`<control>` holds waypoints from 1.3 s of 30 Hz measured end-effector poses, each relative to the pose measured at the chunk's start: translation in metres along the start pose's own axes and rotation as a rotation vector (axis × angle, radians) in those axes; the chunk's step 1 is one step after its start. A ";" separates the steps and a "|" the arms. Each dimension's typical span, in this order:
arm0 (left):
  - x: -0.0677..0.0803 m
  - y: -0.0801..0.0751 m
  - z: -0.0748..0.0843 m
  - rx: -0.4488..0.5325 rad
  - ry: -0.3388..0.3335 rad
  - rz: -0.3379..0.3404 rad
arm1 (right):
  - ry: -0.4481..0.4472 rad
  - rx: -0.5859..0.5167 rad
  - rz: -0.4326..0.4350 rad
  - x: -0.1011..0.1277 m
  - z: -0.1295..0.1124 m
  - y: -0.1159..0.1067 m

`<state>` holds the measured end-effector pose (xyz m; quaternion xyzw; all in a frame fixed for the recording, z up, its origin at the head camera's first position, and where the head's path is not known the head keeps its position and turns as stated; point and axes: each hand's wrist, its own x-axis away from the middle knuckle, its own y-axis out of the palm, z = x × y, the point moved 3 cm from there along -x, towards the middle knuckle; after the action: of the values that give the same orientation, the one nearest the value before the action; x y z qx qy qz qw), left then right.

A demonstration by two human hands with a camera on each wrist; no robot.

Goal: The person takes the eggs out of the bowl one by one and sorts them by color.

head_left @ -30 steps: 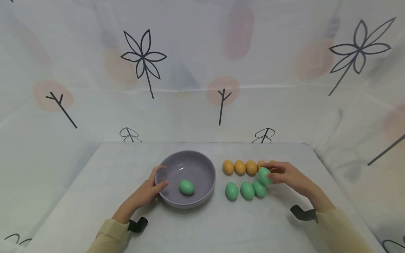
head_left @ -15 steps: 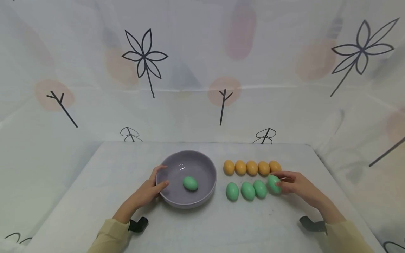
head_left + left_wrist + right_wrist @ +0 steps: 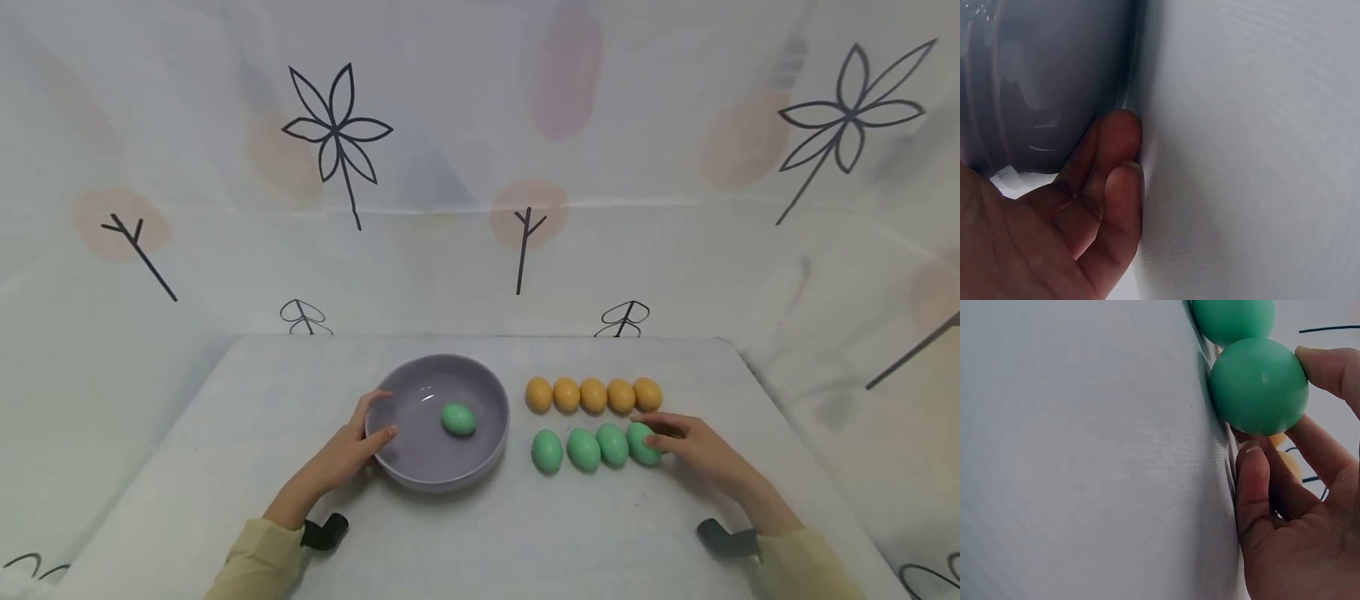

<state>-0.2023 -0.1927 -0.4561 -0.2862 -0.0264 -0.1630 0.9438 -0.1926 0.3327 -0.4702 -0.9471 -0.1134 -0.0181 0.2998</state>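
At the left rim of a grey-purple bowl (image 3: 442, 482), my left hand (image 3: 341, 457) grips with the thumb over the edge; the left wrist view shows its other fingers low along the outer wall. One green egg (image 3: 458, 419) lies inside the bowl. My right hand (image 3: 697, 446) pinches another green egg (image 3: 642, 443) between thumb and fingers, at the right end of a row. That egg (image 3: 1260, 386) sits against the white tabletop, right beside its neighbour (image 3: 1234, 319) in the right wrist view. The other green eggs (image 3: 583, 449) of the row stretch leftward toward the bowl.
Behind the green row, several orange eggs (image 3: 593, 395) form a second line on the white table (image 3: 525, 542). A white patterned cloth (image 3: 480, 275) rises behind the table and along both sides.
My right hand has brought its green egg down from above the row to the right end. The egg inside the bowl has rolled right and back. My left hand stays on the rim.
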 end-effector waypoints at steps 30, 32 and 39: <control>-0.001 0.001 -0.002 0.011 0.008 0.006 | -0.021 -0.023 -0.117 0.001 -0.001 0.001; -0.001 0.001 -0.002 0.011 0.007 0.004 | -0.021 -0.013 -0.117 0.001 -0.001 0.001; 0.000 0.001 -0.002 0.016 0.000 0.005 | -0.028 -0.035 -0.121 0.003 -0.001 0.001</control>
<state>-0.2024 -0.1928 -0.4580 -0.2789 -0.0270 -0.1602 0.9465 -0.1897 0.3315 -0.4696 -0.9437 -0.1745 -0.0250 0.2800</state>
